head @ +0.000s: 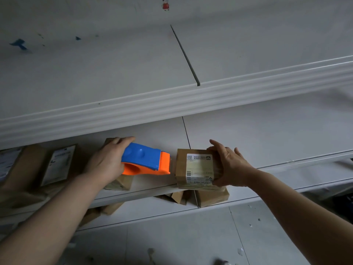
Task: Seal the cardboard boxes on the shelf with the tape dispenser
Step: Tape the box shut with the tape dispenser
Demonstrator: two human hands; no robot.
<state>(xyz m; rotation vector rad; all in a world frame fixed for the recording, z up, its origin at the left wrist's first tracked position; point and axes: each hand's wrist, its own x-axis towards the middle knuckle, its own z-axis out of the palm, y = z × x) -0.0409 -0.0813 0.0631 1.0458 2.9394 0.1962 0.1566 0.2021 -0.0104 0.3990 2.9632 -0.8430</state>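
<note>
Left hand [107, 161] grips the tape dispenser [146, 159], nose aimed at the labelled cardboard box [198, 168] just beyond; right hand [229, 165], fingers curled round its far side, apparently steadies it on the shelf [152, 185] for taping

High above, between the left hand [108, 161] and right hand [230, 167], a small red figure sticker [165, 5] sits on the white wall [248, 12]. Blue smears [19, 44] lie up-left of the left hand. Below both, grey floor tiles [172, 241] carry white flecks [239, 251].
</note>
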